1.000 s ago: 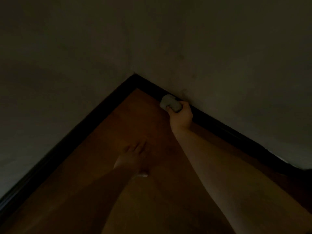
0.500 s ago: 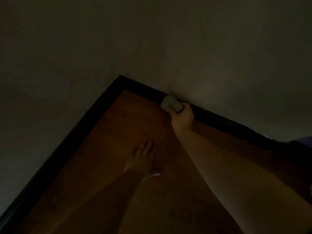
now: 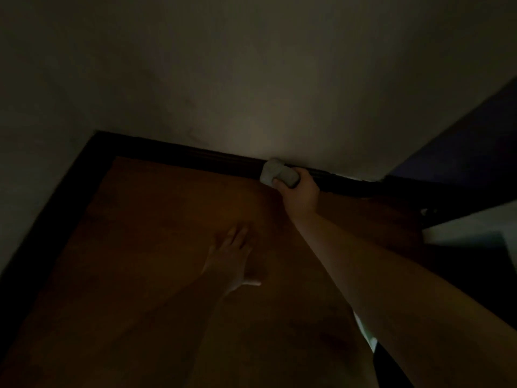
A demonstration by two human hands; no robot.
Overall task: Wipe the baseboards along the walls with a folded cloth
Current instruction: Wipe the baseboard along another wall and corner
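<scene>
Against the dark baseboard (image 3: 212,161) at the foot of the far wall (image 3: 279,93), a pale folded cloth (image 3: 275,175) is held by the right hand (image 3: 300,196), whose fingers are curled around it. The cloth's long axis is laid roughly along the baseboard, running left to right with a slight downward tilt toward the right, and its upper edge is pressed to the trim where it meets the wall. The right forearm is stretched in from the lower right corner. The left hand (image 3: 233,254) is rested flat on the reddish-brown floor (image 3: 154,233) with fingers straight and spread, pointing toward the wall, well apart from the cloth. A second baseboard run is seen along the left wall, meeting the first in a corner at upper left. At the right, a dark blue panel (image 3: 461,147) and a pale surface (image 3: 470,228) beneath it are seen beside the end of the trim; what they are cannot be told in the dim light. Compared with half a second earlier, the cloth is found farther to the right along the baseboard, away from the corner.
</scene>
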